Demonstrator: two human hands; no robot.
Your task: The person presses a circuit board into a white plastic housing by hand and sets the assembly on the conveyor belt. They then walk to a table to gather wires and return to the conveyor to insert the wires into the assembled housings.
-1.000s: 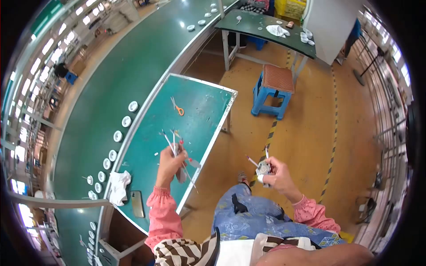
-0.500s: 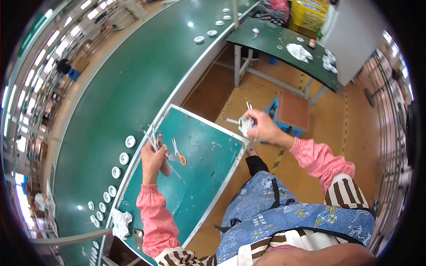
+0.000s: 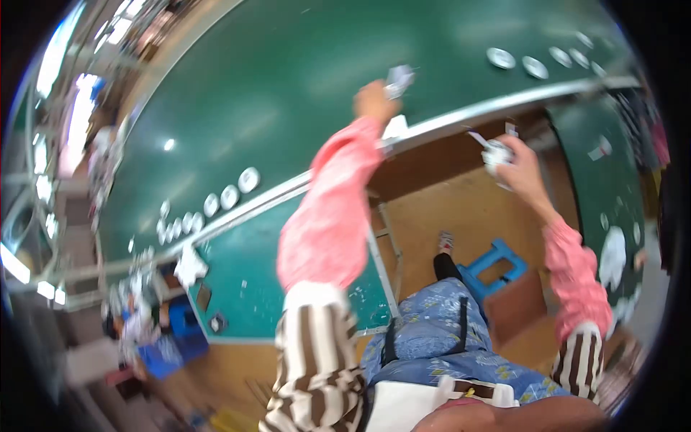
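Observation:
My left hand (image 3: 376, 102) reaches out over the green conveyor belt, its fingers closed at a pale greyish-white item (image 3: 399, 78) that is too blurred to name. Just below that hand, a white piece (image 3: 395, 127) shows at the belt's edge. My right hand (image 3: 521, 171) is raised over the gap between belt and side table, gripping a white round part (image 3: 497, 155) with thin leads sticking out of it. Several white ring-shaped parts (image 3: 249, 180) lie along the belt to the left, and more white discs (image 3: 501, 58) lie on it at the upper right.
A green worktable (image 3: 248, 288) adjoins the belt, with a white cloth (image 3: 190, 266) and a phone (image 3: 204, 297) at its left end. A blue stool (image 3: 497, 268) and a brown-topped seat (image 3: 515, 306) stand below. Another green table (image 3: 586, 173) is at right.
My view has turned left. My left hand has moved from above the worktable, where it held thin rods, out over the belt. My right hand still grips the white part.

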